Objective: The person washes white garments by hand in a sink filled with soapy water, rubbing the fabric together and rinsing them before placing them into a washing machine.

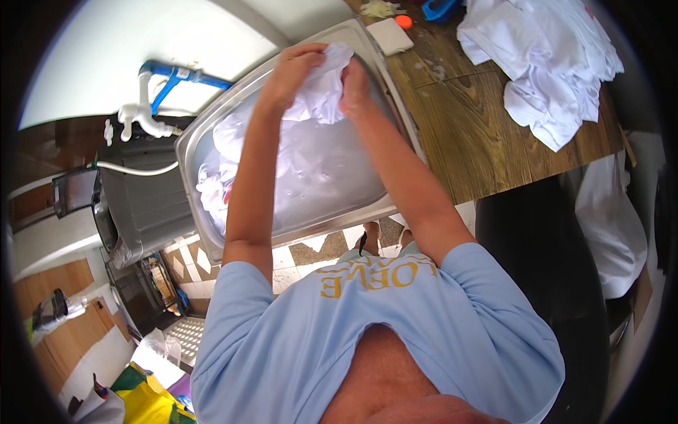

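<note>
Both my arms reach over a metal sink point(392, 201) that holds cloudy water. My left hand point(291, 74) grips a wet white cloth garment point(321, 92) at its left side, fingers curled over the top. On the garment's right edge my right hand point(354, 90) is closed, its fingers partly hidden by the cloth. The garment's lower part hangs down to the water. More white laundry point(215, 180) lies soaking along the left of the sink, with a small red patch showing; my left forearm covers part of it.
Left of the sink, a white tap point(138, 116) joins a blue pipe point(173, 78). On the wooden counter point(466, 155) at right are a heap of white clothes point(551, 67), a white block point(390, 37), an orange cap point(403, 22) and a blue object point(439, 10). A grey bin-like box point(148, 205) stands at left.
</note>
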Tool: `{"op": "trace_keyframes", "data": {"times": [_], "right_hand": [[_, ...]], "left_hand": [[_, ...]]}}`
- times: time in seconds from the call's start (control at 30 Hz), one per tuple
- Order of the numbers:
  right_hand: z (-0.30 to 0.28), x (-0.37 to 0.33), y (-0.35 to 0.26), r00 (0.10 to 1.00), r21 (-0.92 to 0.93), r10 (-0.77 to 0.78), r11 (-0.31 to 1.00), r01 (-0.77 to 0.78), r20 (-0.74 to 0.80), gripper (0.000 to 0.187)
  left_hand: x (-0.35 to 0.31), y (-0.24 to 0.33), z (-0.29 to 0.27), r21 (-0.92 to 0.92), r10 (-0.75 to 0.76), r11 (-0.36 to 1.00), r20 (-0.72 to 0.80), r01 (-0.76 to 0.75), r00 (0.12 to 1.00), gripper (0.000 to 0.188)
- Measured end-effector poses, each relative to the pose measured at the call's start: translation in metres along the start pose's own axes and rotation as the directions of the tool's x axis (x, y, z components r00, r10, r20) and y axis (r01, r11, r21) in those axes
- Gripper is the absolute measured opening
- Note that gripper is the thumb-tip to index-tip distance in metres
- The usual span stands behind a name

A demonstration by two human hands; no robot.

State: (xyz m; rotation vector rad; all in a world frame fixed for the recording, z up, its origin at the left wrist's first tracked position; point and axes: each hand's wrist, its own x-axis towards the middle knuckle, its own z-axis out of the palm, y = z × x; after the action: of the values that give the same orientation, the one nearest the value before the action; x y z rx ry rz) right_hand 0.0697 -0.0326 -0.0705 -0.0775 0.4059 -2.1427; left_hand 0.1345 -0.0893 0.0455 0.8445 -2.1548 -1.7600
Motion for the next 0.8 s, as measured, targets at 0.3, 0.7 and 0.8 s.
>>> {"op": "trace_keyframes", "data": {"times": [0.3,0.7,0.8], "right_hand": [[0.033,-0.016,-0.033,0.966,-0.416,0.055,0.908,0.057,0.252,0.013],[-0.022,-0.024,0.032,0.984,-0.368,0.126,0.927,-0.071,0.128,0.035],[-0.067,-0.007,0.043,0.967,-0.333,0.091,0.943,-0.006,0.240,0.037]], "left_hand": [[-0.044,-0.021,-0.080,-0.314,-0.159,0.931,0.102,0.184,0.982,0.015],[0.010,-0.106,0.081,0.487,0.413,0.872,-0.681,-0.047,0.604,0.023],[0.053,-0.143,0.030,0.555,0.417,0.820,-0.411,-0.140,0.811,0.018]]}}
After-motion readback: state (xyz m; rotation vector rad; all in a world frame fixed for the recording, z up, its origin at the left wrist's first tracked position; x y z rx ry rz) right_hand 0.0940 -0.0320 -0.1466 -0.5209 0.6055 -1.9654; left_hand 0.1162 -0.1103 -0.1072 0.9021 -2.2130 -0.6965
